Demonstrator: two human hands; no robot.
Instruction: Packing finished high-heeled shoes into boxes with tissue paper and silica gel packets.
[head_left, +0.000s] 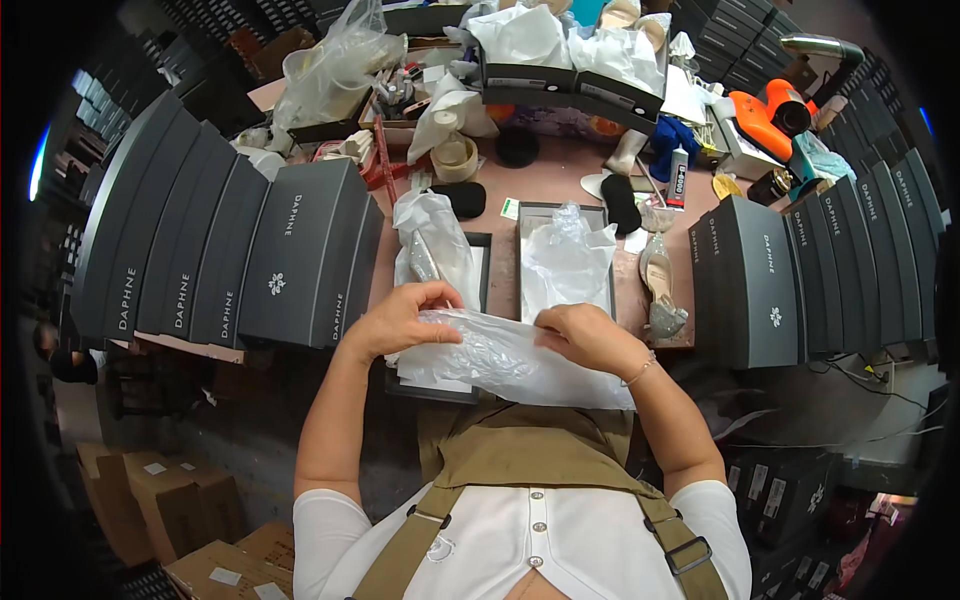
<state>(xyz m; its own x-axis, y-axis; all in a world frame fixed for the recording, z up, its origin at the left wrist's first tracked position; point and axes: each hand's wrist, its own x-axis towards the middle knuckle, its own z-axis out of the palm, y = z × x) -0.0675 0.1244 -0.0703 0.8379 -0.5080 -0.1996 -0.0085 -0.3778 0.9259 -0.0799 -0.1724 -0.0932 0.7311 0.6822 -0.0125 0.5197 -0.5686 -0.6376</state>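
Note:
In front of my body, a crumpled translucent white bag or wrapping sheet is stretched between my hands. My left hand pinches its left end, and my right hand grips it farther right. Beneath and beyond it stands a dark shoe box, where white paper surrounds a glittery silver shoe. To its right is another open box, holding crumpled white tissue paper. A second glittery shoe lies on the pink table beside that box.
Stacked dark shoe boxes flank me on the left and right. At the back are paper-filled boxes, a tape roll, a glue tube and an orange tool. Cardboard cartons stand on the floor at left.

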